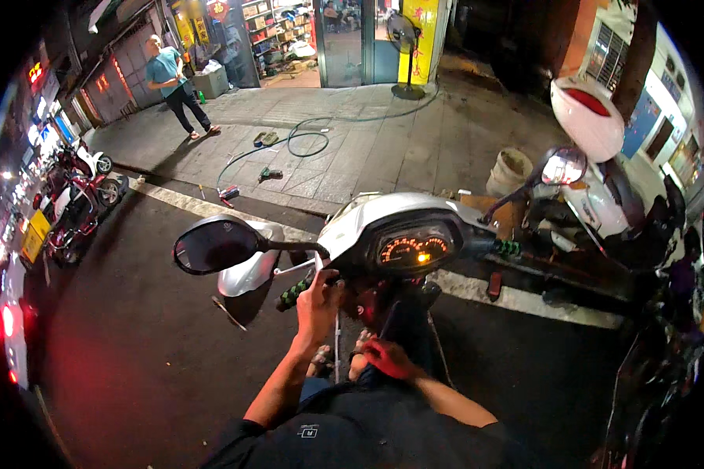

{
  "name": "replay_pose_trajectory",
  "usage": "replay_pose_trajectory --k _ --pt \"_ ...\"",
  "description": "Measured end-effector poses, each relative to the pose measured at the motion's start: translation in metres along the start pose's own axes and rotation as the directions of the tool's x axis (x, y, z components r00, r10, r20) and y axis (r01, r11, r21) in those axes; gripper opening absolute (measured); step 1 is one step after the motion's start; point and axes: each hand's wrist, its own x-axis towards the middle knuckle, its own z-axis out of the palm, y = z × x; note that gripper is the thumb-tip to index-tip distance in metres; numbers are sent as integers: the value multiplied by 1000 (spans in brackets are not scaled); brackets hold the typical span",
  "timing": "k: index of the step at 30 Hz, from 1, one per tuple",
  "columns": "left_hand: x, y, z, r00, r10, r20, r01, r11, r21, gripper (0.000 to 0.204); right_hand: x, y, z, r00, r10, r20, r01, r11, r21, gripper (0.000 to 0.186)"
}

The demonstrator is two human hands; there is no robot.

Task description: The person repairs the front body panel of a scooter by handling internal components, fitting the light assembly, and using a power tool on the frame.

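A white scooter [399, 205] stands in front of me, its round-ended instrument panel [413, 248] lit orange. My left hand [319, 298] is at the inner end of the left handlebar, beside the green and black grip [294, 292], with its fingers curled on the handlebar by the controls. Just beyond it, the left mirror [217, 246] sticks out on its black stem. Lower down, my right hand [388, 358] is over my leg near the knee, tinted red; its fingers are too dark and smeared to read. The right grip [505, 248] has no hand on it.
A second white scooter [594, 187] and a bucket [510, 172] stand to the right. On the pavement lie a hose [309, 141], a green power tool [271, 173] and a small tray [265, 139]. A person [172, 82] stands far left, near parked motorbikes [82, 203]. A fan [404, 47] stands by the shop.
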Motion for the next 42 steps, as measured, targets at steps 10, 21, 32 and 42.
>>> replay_pose_trajectory --k 10,21,32,42 --pt "9 -3 1 996 31 -88 -20 992 127 25 10 -10 1 996 4 88 -2 1000 -21 18" --pt "-1 12 10 968 193 -161 -156 964 215 39 9 -7 12 993 -76 85 75 997 15 18" --pt "14 12 -2 992 88 -93 -71 984 166 19 37 30 -189 773 264 -577 -199 964 174 19" --pt "17 -3 -15 988 105 115 -113 992 57 33 110 74 -369 759 225 -611 -492 813 -311 22"
